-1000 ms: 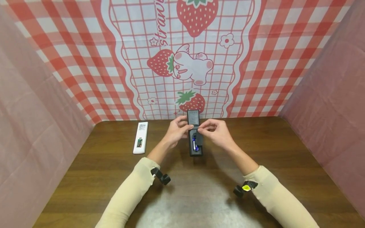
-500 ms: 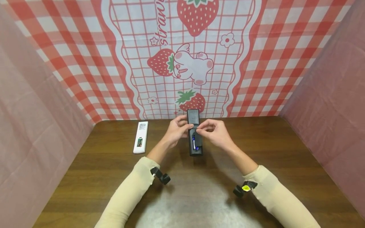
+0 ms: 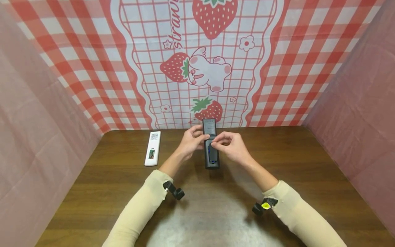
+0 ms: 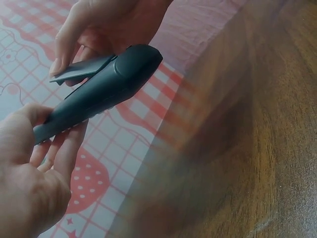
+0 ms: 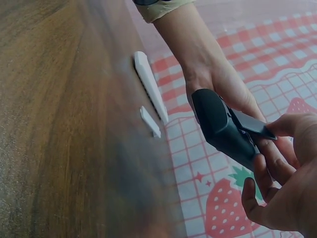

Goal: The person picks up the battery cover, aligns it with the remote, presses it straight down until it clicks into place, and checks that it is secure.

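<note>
In the head view my left hand [image 3: 189, 144] grips a black remote control [image 3: 210, 127], its back turned up, thumb on top and fingers at the side. My right hand [image 3: 232, 147] pinches the black battery cover [image 3: 213, 153] at its upper end. The cover lies over most of the battery compartment; slivers of a blue battery [image 3: 208, 150] show beside it. In the left wrist view the cover [image 4: 84, 68] is tilted, its pinched end raised off the remote [image 4: 106, 91] and its other end meeting the remote's thick end. The right wrist view also shows this gap under the cover [image 5: 252, 124].
On the brown table [image 3: 197, 212], left of the hands, a white remote [image 3: 153, 142] lies back up with its battery compartment uncovered. A small white piece [image 5: 150, 122] lies beside it in the right wrist view. A patterned strawberry cloth [image 3: 210, 68] hangs behind.
My right hand has moved slightly left and down with the cover, which has swung over the battery, hiding most of the blue. My left hand and the remote have stayed put.
</note>
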Tool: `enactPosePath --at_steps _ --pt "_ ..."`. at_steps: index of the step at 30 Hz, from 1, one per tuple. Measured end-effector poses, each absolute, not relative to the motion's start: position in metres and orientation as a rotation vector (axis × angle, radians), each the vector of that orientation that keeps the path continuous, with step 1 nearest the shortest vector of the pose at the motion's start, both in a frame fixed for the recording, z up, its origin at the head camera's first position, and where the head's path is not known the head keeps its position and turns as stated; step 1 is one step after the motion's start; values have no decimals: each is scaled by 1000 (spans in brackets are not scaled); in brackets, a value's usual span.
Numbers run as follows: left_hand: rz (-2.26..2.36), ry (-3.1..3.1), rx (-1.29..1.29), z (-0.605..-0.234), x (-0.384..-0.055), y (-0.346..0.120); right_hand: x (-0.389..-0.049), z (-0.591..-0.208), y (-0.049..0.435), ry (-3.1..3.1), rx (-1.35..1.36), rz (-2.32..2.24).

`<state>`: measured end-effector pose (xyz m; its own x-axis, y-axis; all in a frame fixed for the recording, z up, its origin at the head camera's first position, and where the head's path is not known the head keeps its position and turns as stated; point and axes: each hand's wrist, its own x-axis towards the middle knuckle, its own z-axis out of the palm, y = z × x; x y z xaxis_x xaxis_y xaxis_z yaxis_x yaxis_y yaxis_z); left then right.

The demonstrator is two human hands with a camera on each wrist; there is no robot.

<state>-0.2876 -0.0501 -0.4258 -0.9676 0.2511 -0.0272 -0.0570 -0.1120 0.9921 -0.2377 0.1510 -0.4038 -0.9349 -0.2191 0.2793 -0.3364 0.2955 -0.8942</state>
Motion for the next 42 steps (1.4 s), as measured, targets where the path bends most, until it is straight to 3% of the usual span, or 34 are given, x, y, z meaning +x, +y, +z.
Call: enactPosePath --at_steps 42 --pt "2177 1957 208 -425 -284 -50 -233 -408 149 -2425 565 1799"
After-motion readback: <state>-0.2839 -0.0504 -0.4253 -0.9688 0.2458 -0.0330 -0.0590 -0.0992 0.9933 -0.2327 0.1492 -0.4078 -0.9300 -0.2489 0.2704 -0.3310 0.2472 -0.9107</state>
